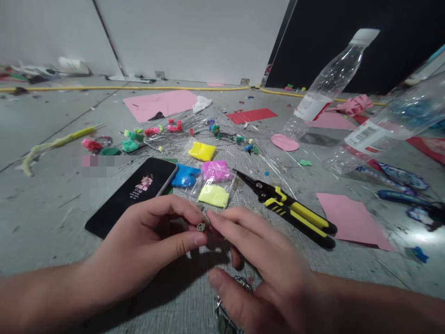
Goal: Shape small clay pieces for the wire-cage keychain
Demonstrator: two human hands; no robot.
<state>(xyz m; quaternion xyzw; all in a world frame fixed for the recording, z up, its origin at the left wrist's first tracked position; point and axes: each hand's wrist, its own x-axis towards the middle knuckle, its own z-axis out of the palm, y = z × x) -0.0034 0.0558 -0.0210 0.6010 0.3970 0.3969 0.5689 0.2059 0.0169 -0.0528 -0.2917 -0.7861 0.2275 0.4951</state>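
Note:
My left hand pinches a small olive-green rolled piece, perhaps modelling clay, between thumb and fingertips. Against that piece rest the outstretched fingertips of my right hand, its thumb held apart lower down. Partly hidden under the right thumb lies a silvery wire or chain bundle with dark green bits. Just beyond the hands are clay packets: pale yellow, pink-purple, blue and yellow. Black-and-yellow pliers lie to their right, and a phone lies at the left.
Two clear plastic bottles, one upright-leaning and another nearer, are at the right. Pink paper, a red sheet and wires with coloured clay bits lie about. A yellow cable runs along the back.

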